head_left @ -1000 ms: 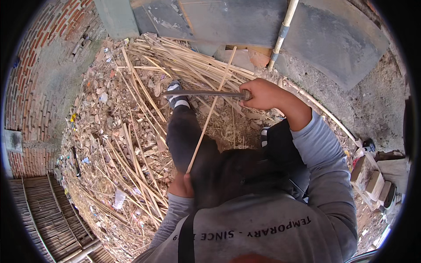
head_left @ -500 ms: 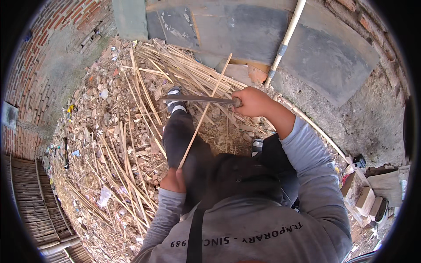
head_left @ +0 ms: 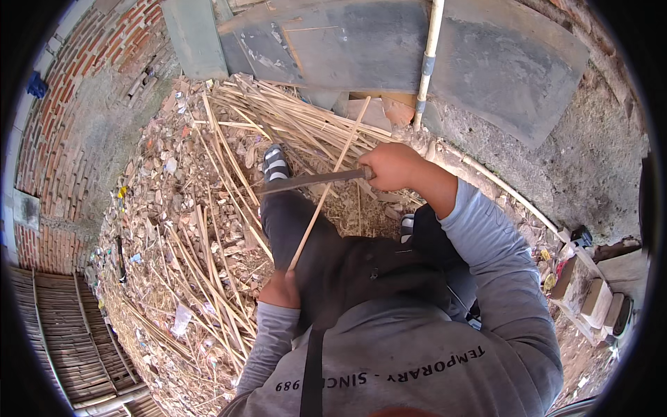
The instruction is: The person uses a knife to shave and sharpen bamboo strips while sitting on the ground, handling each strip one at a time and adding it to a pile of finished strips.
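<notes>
In my right hand (head_left: 394, 167), fingers wrapped round its handle, is a machete (head_left: 295, 183) with a long dark blade pointing left. The blade lies across a thin, pale bamboo strip (head_left: 313, 221) near the strip's middle. My left hand (head_left: 280, 289) is closed on the strip's near end, beside my left thigh; its fingers are partly hidden. From there the strip slants away to the far right, its far end over a pile of similar strips (head_left: 316, 117).
More loose strips (head_left: 208, 274) lie on the littered ground (head_left: 156, 208) to my left. A brick wall (head_left: 66, 160) stands at the left. Dark panels (head_left: 361, 45) and a white pipe (head_left: 430, 48) stand ahead. Wooden blocks (head_left: 596, 304) lie at the right.
The machete has moved nearer to me along the strip, its tip now angled closer to my left knee. Both hands keep their hold. The whole view has shifted slightly.
</notes>
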Motion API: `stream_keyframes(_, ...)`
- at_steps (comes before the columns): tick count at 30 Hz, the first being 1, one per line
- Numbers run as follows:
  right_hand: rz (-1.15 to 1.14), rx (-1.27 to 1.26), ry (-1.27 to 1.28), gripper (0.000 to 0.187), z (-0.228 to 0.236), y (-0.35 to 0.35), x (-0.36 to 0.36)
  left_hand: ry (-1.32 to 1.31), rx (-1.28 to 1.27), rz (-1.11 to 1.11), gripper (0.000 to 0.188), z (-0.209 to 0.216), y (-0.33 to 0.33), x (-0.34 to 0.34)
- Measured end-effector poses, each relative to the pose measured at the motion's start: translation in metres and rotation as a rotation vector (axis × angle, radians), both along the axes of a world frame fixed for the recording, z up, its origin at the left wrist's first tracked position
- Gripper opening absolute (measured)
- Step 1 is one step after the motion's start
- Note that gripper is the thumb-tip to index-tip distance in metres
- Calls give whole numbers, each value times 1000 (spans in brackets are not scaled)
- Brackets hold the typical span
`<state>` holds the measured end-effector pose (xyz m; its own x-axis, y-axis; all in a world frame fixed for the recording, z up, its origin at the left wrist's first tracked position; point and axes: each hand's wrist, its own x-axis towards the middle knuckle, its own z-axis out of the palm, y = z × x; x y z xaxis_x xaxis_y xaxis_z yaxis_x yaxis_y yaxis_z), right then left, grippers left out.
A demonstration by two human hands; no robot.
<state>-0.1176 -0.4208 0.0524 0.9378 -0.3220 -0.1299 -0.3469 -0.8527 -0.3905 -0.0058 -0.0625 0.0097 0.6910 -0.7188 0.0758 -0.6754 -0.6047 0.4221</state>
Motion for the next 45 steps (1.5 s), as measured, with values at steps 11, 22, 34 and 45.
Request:
stream_keyframes(11,-61,90,-120,28,-20,-20,12,-49,-7,9,32,-3,13,17)
stream_keyframes(22,-73,89,-140,32,-28,-33,25,-49,9,-13,35,5,28,25)
stream_keyframes(34,-39,132,-118,33,-32,-24,27,-5,82,-10,32,0,30,18)
stream_keyframes(45,-130,190,-68,50,-31,-42,21,-22,36,-27,28,-2,23,17)
